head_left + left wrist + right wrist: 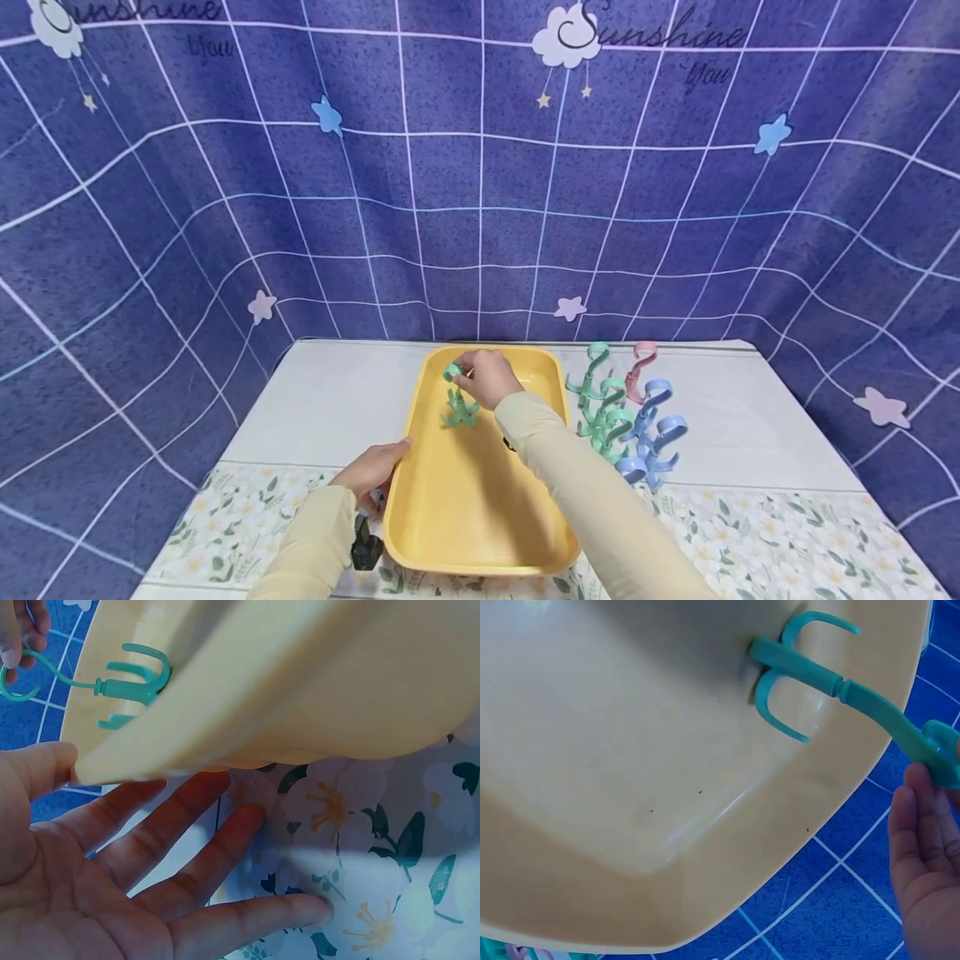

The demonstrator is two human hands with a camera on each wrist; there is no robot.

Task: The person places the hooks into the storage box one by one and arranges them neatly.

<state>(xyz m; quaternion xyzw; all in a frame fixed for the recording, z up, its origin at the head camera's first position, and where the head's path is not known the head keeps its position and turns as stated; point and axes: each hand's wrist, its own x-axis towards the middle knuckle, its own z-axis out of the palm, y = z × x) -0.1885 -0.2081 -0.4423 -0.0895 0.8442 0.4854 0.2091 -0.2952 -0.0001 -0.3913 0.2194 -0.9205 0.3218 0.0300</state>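
Green hook (459,404) hangs by its curled top from the pinching fingertips (467,374) of the right hand (487,379), its prongs down on the floor of the yellow tray (465,508). Left hand (372,468) lies open, fingers straight against the tray's left rim. Right of the tray, on the table (750,417), lies a pile of hooks (626,412): roughly three green, three blue, one pink.

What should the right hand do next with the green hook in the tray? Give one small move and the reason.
Probably let go and draw back. The right hand pinches the curved top of the green plastic multi-prong hook, whose prongs already rest on the floor of the yellow plastic tray, while the left hand steadies the tray's rim.
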